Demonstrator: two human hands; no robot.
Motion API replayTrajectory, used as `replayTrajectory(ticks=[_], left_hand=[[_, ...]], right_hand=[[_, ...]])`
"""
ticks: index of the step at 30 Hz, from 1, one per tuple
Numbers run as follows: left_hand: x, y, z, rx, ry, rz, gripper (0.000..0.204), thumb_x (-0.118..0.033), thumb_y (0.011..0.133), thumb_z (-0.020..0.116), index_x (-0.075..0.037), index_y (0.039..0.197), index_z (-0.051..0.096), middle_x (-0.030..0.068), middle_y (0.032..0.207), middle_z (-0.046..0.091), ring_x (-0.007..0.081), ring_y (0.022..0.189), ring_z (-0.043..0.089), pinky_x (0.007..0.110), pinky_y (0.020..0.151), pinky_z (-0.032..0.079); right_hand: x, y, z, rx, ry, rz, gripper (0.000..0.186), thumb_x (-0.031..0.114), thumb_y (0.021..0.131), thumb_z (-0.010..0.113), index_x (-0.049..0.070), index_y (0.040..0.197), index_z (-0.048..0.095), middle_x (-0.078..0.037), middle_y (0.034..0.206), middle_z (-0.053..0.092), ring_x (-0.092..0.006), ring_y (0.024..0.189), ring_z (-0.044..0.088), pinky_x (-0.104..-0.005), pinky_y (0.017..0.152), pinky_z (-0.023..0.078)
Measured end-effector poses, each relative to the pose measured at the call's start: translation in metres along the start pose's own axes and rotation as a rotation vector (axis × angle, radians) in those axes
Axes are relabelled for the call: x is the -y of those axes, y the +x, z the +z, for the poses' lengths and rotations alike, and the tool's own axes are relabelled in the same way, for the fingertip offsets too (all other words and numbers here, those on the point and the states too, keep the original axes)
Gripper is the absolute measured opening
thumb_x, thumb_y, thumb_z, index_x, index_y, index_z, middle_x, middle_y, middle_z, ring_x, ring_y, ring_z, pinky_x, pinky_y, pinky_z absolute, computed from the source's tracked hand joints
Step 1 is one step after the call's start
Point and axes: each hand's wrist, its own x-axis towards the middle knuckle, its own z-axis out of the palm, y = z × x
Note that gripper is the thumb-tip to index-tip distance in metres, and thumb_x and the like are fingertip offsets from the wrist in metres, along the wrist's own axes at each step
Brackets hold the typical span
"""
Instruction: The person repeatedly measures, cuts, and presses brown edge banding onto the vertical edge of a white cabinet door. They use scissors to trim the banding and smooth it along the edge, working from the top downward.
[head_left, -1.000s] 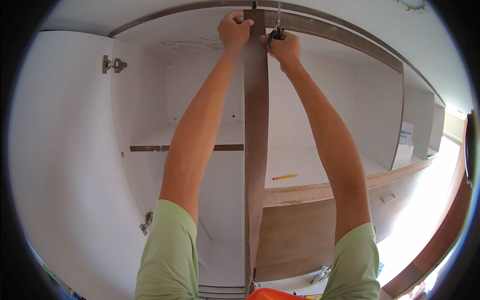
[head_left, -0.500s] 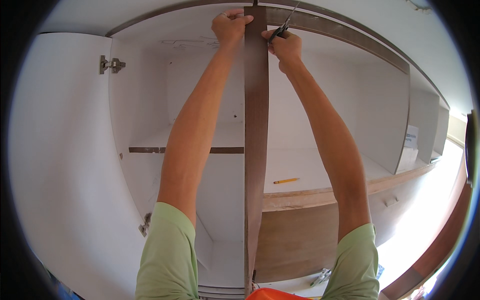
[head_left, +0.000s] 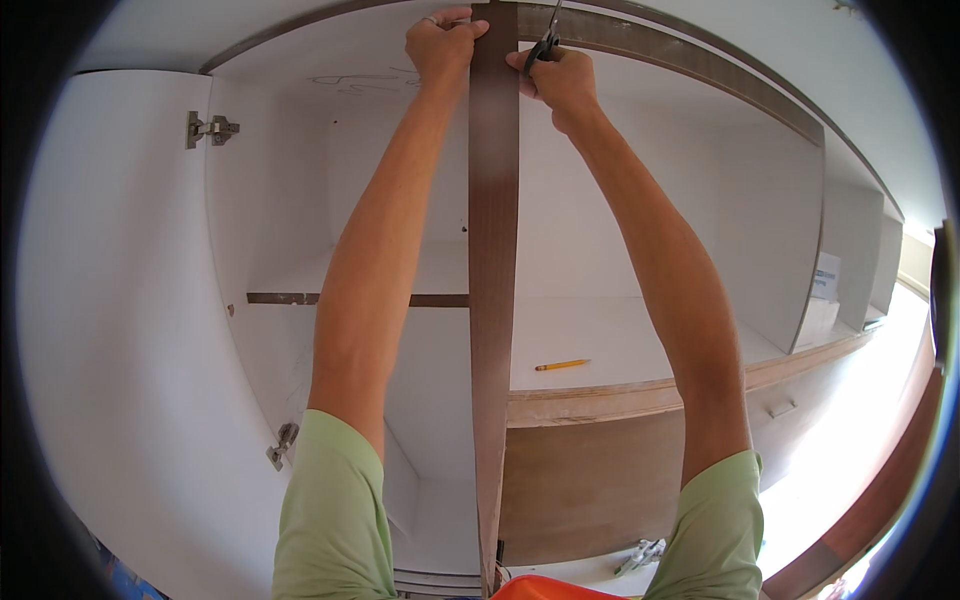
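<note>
A dark brown vertical strip (head_left: 494, 150) runs down the middle of the cabinet front. At its top, my left hand (head_left: 440, 45) is closed with fingers curled, its tips at the strip's left edge; a ring shows on one finger. My right hand (head_left: 562, 80) is closed around a pair of scissors (head_left: 543, 48) with black handles, the metal blades pointing up. Its fingertips touch the right edge of the strip, a little lower than my left hand. What lies behind the strip, between the two hands, is hidden.
A white cabinet door (head_left: 110, 300) stands open at left on metal hinges (head_left: 212, 129). A yellow pencil (head_left: 562, 366) lies on the right compartment's shelf. A brown-edged shelf (head_left: 440, 300) crosses the left compartment. A white box (head_left: 822, 290) stands far right; something orange (head_left: 555, 588) shows below.
The view has shifted slightly, so the cabinet and strip sit further left. Both hands remain at the top of the strip, and the scissors now point more steeply upward.
</note>
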Motion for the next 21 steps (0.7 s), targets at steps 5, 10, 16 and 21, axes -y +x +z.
replayTrajectory(ticks=[5, 10, 16, 21], left_hand=[[0.0, 0.0, 0.002, -0.024, -0.038, 0.032, 0.026, 0.0, 0.073, 0.08, 0.004, 0.098, 0.073, 0.0076, 0.084, 0.071, 0.0161, 0.076, 0.066, 0.03, 0.069, 0.053], [0.0, 0.003, 0.008, -0.064, 0.075, 0.004, 0.027, -0.007, 0.072, 0.081, 0.0, 0.097, 0.073, 0.0093, 0.085, 0.07, 0.0177, 0.075, 0.067, 0.032, 0.069, 0.054], [-0.005, 0.001, 0.011, -0.054, 0.09, -0.058, 0.035, -0.009, 0.078, 0.08, 0.004, 0.109, 0.068, 0.0152, 0.1, 0.07, 0.0212, 0.087, 0.068, 0.034, 0.075, 0.056], [0.001, 0.006, 0.01, -0.032, 0.097, -0.043, 0.033, -0.011, 0.078, 0.08, 0.005, 0.105, 0.069, 0.0132, 0.095, 0.071, 0.0212, 0.086, 0.068, 0.034, 0.076, 0.056]], right_hand=[[0.003, 0.002, -0.003, 0.038, -0.059, -0.018, 0.015, 0.001, 0.087, 0.064, -0.006, 0.093, 0.076, -0.007, 0.074, 0.065, -0.0119, 0.062, 0.058, -0.0266, 0.056, 0.048], [0.002, 0.004, -0.004, 0.038, -0.145, -0.042, 0.013, 0.004, 0.086, 0.067, -0.006, 0.091, 0.075, -0.007, 0.071, 0.065, -0.0116, 0.061, 0.058, -0.026, 0.057, 0.052], [-0.001, 0.009, 0.0, 0.002, -0.131, -0.037, 0.014, 0.01, 0.084, 0.077, -0.004, 0.087, 0.075, -0.006, 0.073, 0.065, -0.011, 0.064, 0.06, -0.0276, 0.055, 0.053], [-0.01, 0.017, 0.0, -0.017, -0.107, -0.053, 0.014, 0.01, 0.084, 0.077, -0.004, 0.086, 0.074, -0.006, 0.074, 0.065, -0.0123, 0.064, 0.061, -0.0274, 0.053, 0.053]])
